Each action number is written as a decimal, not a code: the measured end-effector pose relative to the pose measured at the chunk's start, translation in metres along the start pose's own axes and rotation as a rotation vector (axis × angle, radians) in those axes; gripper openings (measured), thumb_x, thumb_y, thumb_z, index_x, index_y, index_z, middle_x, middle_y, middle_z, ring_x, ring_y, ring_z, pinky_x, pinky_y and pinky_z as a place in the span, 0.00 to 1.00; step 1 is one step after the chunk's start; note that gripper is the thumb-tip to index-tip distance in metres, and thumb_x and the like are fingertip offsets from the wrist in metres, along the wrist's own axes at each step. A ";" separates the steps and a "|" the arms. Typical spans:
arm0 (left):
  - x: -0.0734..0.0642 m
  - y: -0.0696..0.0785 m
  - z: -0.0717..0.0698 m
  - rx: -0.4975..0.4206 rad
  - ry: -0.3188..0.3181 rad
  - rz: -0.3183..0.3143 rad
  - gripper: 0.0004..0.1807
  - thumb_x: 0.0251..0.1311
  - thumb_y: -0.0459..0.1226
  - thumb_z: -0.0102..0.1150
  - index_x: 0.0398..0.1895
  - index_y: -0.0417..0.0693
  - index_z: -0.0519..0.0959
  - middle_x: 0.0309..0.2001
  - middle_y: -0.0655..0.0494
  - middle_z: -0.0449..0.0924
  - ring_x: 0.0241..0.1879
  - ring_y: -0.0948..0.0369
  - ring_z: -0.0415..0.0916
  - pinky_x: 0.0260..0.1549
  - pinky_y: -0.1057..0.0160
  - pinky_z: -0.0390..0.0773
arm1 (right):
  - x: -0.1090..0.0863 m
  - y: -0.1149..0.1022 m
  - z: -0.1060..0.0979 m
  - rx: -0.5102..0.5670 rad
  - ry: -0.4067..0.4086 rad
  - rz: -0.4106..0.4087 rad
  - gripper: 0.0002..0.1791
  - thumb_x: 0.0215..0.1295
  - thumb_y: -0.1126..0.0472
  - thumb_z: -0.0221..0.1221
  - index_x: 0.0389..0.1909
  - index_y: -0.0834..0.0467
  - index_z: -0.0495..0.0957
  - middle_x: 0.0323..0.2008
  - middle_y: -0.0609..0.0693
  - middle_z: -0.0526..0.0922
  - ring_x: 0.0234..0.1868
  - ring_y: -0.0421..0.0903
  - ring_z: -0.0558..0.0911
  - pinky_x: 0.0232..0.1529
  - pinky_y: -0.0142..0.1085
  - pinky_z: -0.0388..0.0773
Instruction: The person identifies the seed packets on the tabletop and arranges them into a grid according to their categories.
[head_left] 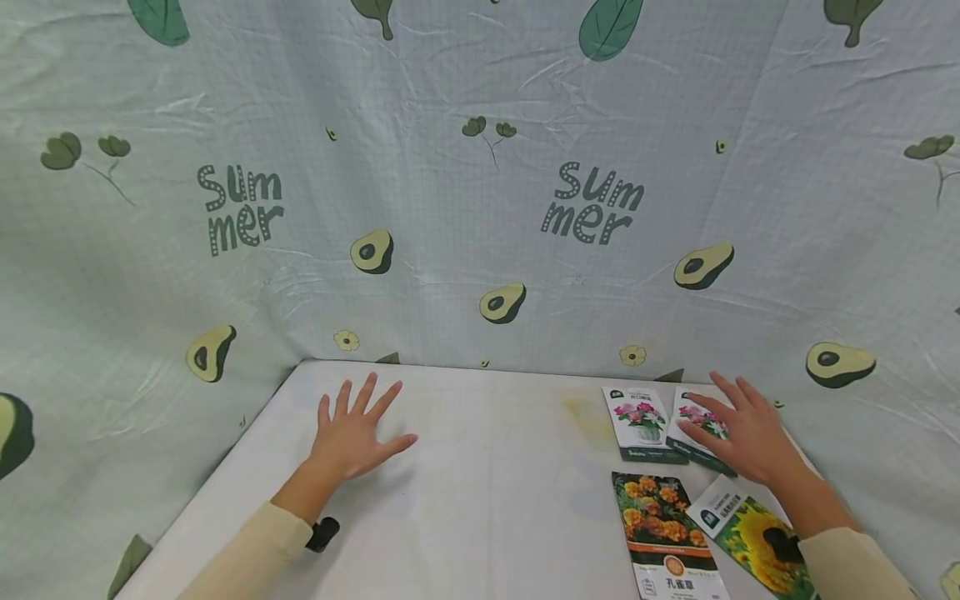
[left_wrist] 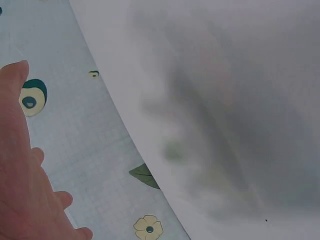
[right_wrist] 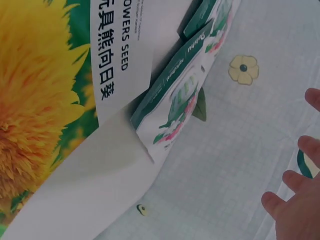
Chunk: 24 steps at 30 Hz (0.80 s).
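Note:
My left hand (head_left: 351, 437) hovers over the left part of the white table with its fingers spread and nothing in it. On the right, my right hand (head_left: 748, 433) is held with fingers apart above the seed packets, overlapping one white flower packet (head_left: 701, 417) in the head view. Beside that lies a second white packet with pink flowers (head_left: 637, 421). Nearer me are an orange marigold packet (head_left: 663, 533) and a sunflower seed packet (head_left: 757, 542), the latter partly hidden by my right forearm. In the right wrist view the sunflower packet (right_wrist: 35, 100) looms large, away from the fingers.
A pale cloth (head_left: 450, 192) printed with avocados and leaves hangs behind and at both sides of the white table (head_left: 480, 492). A small black object (head_left: 322, 534) shows at my left wrist. A faint yellowish patch (head_left: 588, 417) marks the tabletop beside the packets.

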<state>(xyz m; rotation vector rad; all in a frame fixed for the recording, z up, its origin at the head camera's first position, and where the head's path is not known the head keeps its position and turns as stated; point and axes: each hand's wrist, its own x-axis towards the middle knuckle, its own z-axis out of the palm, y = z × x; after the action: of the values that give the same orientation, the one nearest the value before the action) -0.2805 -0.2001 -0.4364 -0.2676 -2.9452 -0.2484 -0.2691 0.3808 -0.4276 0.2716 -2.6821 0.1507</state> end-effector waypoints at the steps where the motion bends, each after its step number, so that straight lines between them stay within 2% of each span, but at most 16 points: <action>1: -0.001 0.002 0.001 -0.004 0.005 0.003 0.52 0.58 0.74 0.51 0.82 0.65 0.54 0.83 0.44 0.46 0.79 0.30 0.42 0.70 0.25 0.40 | -0.001 0.000 0.000 0.004 0.001 -0.004 0.38 0.64 0.34 0.62 0.64 0.57 0.78 0.75 0.68 0.62 0.74 0.75 0.56 0.64 0.77 0.53; 9: -0.008 0.023 0.006 -0.030 0.011 0.016 0.51 0.59 0.73 0.52 0.82 0.65 0.55 0.83 0.45 0.46 0.79 0.31 0.43 0.70 0.25 0.42 | -0.007 -0.002 0.002 0.077 0.011 -0.047 0.35 0.64 0.35 0.63 0.61 0.57 0.80 0.73 0.67 0.64 0.75 0.74 0.56 0.64 0.76 0.54; 19: -0.015 0.051 0.014 -0.065 0.020 0.038 0.50 0.59 0.73 0.52 0.81 0.67 0.57 0.83 0.47 0.49 0.79 0.33 0.46 0.70 0.26 0.46 | -0.018 -0.008 -0.003 0.127 -0.058 -0.013 0.35 0.64 0.36 0.64 0.66 0.54 0.78 0.76 0.65 0.60 0.77 0.72 0.52 0.62 0.78 0.54; 24: -0.018 0.064 0.017 -0.082 0.029 0.046 0.48 0.59 0.72 0.52 0.81 0.68 0.58 0.82 0.47 0.51 0.79 0.34 0.48 0.70 0.27 0.48 | -0.026 -0.011 -0.003 0.167 -0.080 0.008 0.34 0.67 0.39 0.63 0.69 0.53 0.75 0.78 0.65 0.57 0.79 0.71 0.47 0.63 0.79 0.50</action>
<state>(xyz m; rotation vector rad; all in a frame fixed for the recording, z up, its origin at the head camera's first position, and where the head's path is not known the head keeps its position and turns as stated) -0.2531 -0.1380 -0.4468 -0.3398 -2.9005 -0.3638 -0.2426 0.3750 -0.4356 0.3245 -2.7532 0.3751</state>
